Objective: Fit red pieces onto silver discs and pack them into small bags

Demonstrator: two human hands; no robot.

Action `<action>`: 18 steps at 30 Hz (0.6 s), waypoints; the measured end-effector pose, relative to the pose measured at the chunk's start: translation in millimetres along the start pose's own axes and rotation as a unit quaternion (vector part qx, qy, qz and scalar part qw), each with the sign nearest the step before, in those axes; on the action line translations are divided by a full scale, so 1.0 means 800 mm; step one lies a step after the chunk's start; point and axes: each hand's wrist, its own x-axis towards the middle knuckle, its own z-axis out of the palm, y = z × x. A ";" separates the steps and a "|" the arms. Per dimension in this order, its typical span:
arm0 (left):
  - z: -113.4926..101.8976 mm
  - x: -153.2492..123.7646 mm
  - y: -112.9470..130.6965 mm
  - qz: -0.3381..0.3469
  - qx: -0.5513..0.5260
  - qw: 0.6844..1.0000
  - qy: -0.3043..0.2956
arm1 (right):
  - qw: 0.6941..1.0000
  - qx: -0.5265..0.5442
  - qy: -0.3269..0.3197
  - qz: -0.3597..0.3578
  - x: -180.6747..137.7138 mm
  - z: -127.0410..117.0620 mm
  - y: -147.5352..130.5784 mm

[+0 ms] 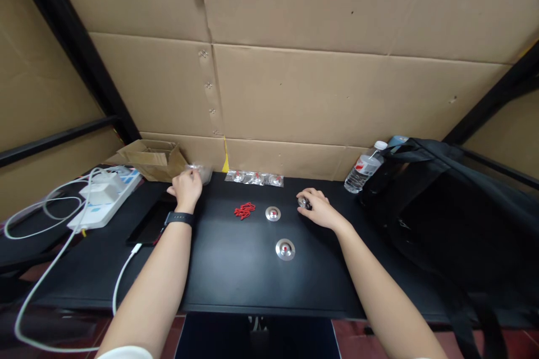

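My left hand [186, 188], with a black watch on the wrist, reaches to the back left of the black table [236, 275] and closes on a clear plastic bag [202, 171]. My right hand [318, 207] rests on the table with its fingers curled over a small round metal part [304, 202]. Two more round metal discs with red centres lie between my arms, one [273, 213] further back and one [285, 249] nearer to me. A small heap of red pieces [245, 210] lies left of them. Three bagged discs [254, 178] sit in a row by the cardboard wall.
A black bag [446, 207] fills the right side, with a water bottle [364, 167] beside it. At the left are a dark phone [149, 223] with a white cable, a white power strip [105, 199] and an open cardboard box [147, 158]. Cardboard sheets close off the back.
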 end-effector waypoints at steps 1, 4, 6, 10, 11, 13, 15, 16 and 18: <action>-0.006 -0.002 0.003 0.009 -0.004 1.000 0.023 | 1.000 0.000 0.000 0.001 0.000 -0.001 0.000; -0.029 -0.018 0.022 0.070 -0.019 0.992 0.106 | 1.000 -0.001 0.002 0.005 -0.001 -0.004 -0.001; -0.040 -0.036 0.045 0.120 -0.021 0.985 0.121 | 1.000 -0.002 0.004 0.007 -0.002 -0.005 -0.001; -0.034 -0.087 0.094 0.284 -0.034 0.958 0.012 | 1.000 -0.007 0.005 0.014 -0.002 -0.004 0.000; -0.026 -0.101 0.103 0.336 -0.042 0.941 -0.025 | 1.000 -0.007 0.004 0.016 -0.002 -0.004 0.000; -0.008 -0.125 0.115 0.424 -0.045 0.900 -0.097 | 1.000 -0.003 0.008 0.012 -0.002 -0.005 -0.001; 0.007 -0.142 0.120 0.473 -0.037 0.868 -0.146 | 0.999 0.015 0.025 -0.016 -0.002 -0.010 -0.007; 0.011 -0.148 0.121 0.483 -0.032 0.860 -0.159 | 0.998 0.032 0.030 -0.042 -0.003 -0.013 -0.012; 0.014 -0.153 0.120 0.488 -0.032 0.854 -0.177 | 0.991 0.080 0.008 -0.105 -0.006 -0.019 -0.026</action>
